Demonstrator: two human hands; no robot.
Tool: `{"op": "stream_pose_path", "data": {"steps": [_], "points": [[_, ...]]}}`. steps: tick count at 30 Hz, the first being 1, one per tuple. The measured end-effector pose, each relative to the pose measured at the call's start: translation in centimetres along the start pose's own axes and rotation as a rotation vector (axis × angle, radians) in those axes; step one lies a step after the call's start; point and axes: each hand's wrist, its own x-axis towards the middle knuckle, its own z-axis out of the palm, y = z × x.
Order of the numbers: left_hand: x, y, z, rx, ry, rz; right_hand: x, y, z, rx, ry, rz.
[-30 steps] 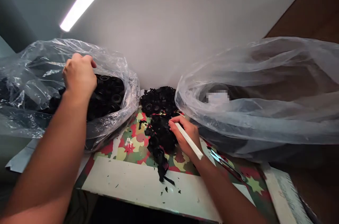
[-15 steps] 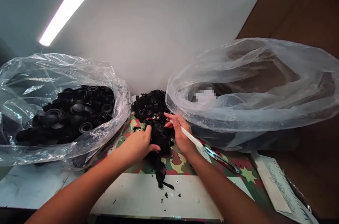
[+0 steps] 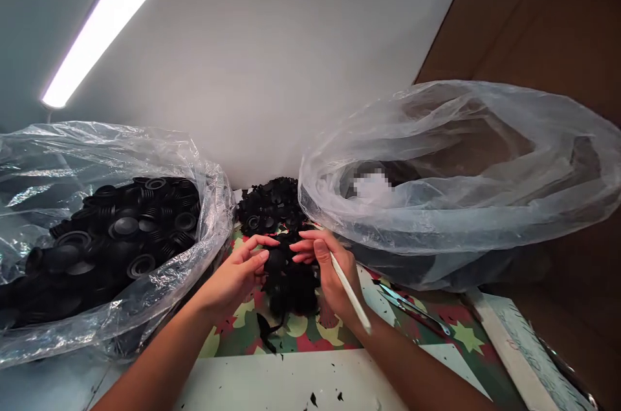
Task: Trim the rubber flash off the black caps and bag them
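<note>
My left hand (image 3: 237,275) and my right hand (image 3: 327,265) meet over a heap of black rubber scraps (image 3: 291,285) on a patterned cloth. Between their fingertips they pinch one round black rubber part (image 3: 277,260). My right hand also grips a thin white stick-like tool (image 3: 350,291) that runs back along the wrist. Behind the hands lies a pile of black rubber parts (image 3: 266,204) against the wall.
A clear plastic bag (image 3: 204,217) at the left is full of black round rubber parts (image 3: 121,230). A large, mostly empty clear bag (image 3: 460,191) fills the right. Small scissors (image 3: 412,307) lie on the cloth (image 3: 242,333) by my right wrist. A white board (image 3: 291,385) lies in front.
My left hand came out of the left bag and moved to the centre heap. Both hands now pinch one black part, lifted slightly. The view has tilted down and left.
</note>
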Motion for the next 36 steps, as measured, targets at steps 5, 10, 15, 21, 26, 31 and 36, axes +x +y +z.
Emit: {"op": "stream_pose_path", "data": {"steps": [5, 10, 15, 21, 26, 31, 36], "points": [[0.0, -0.4, 0.6, -0.154, 0.033, -0.057, 0.3, 0.1, -0.6, -0.209, 0.002, -0.091], [-0.4, -0.2, 0.4, -0.11, 0.03, -0.022, 0.7, -0.5, -0.7, -0.221, -0.236, -0.066], [-0.5, -0.5, 0.4, 0.212, 0.064, 0.119, 0.7, -0.6, -0.4, -0.206, -0.249, 0.09], [-0.4, -0.7, 1.0, 0.633, 0.099, 0.54, 0.5, -0.6, -0.1, -0.113, -0.207, 0.162], [0.2, -0.9, 0.8, 0.691, 0.146, 0.591, 0.2, -0.8, 0.3, -0.141, -0.2, 0.109], [-0.1, -0.9, 0.9, 0.595, 0.095, 0.408, 0.3, -1.0, 0.1, -0.286, -0.183, -0.124], [-0.6, -0.6, 0.9, 0.507, 0.023, 0.342, 0.3, -1.4, 0.0, -0.335, -0.21, -0.218]]}}
